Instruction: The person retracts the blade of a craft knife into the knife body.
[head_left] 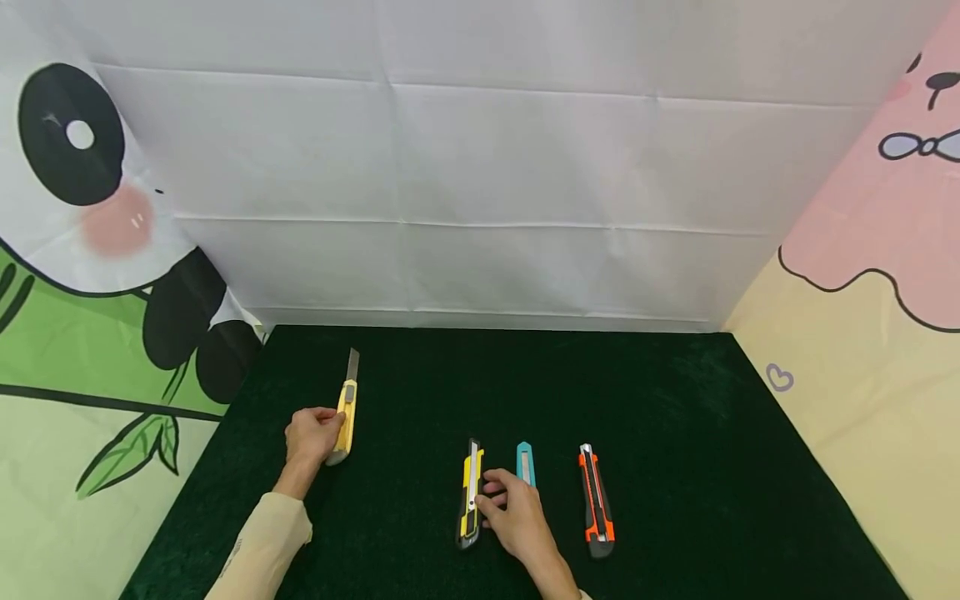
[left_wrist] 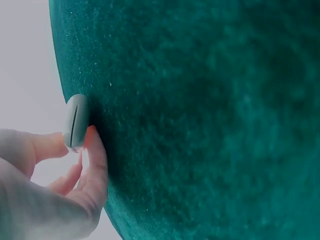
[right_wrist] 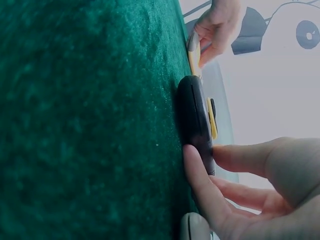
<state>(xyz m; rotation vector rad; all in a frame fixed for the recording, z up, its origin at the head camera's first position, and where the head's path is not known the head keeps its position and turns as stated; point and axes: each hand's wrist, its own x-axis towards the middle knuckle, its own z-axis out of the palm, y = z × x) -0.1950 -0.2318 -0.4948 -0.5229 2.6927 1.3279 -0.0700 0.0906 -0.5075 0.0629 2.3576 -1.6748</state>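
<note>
In the head view, my left hand point(head_left: 313, 437) pinches the side of a yellow utility knife point(head_left: 346, 417) at the table's left, its blade bare and pointing away. The knife's rounded end point(left_wrist: 76, 122) shows between thumb and fingers in the left wrist view. Near the middle, my right hand point(head_left: 513, 512) pinches the right edge of a black-and-yellow utility knife point(head_left: 470, 492), which lies on the table. From the right wrist side, thumb and forefinger sit on either face of its black handle point(right_wrist: 194, 110). A teal utility knife point(head_left: 526, 461) is partly hidden behind the right hand.
An orange-and-black utility knife point(head_left: 596, 504) lies to the right of the right hand. Dark green cloth point(head_left: 675, 417) covers the table. A white creased sheet point(head_left: 487, 167) stands behind it, and printed cartoon panels flank it left and right.
</note>
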